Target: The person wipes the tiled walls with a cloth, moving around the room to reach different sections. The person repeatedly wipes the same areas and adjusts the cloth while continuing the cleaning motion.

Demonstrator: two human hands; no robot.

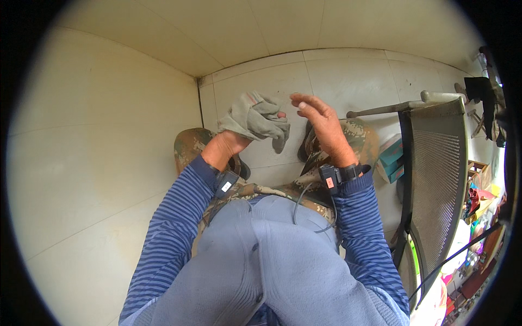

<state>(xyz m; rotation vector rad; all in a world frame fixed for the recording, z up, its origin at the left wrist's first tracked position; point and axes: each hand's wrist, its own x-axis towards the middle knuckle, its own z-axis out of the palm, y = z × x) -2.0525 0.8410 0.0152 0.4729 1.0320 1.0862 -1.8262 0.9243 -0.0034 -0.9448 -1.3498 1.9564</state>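
A crumpled grey cloth (pixel 259 116) with a thin coloured stripe near its upper edge is draped over my left hand (pixel 235 140). That hand grips it from below; one fingertip shows at the cloth's right side, and the other fingers are hidden in the folds. Just to the right, my right hand (pixel 320 116) is raised with nothing in it. Its fingers point left toward the cloth without touching it, and the thumb stands a little apart. Both hands are above the tiled floor (pixel 269 157), between my knees in camouflage trousers (pixel 361 136).
Pale tiled walls (pixel 122 102) meet in a corner ahead and to the left. At my right is a metal-framed seat with a perforated panel (pixel 436 163). A teal box (pixel 392 159) sits beside it on the floor. Farther right lie several colourful items (pixel 481 199).
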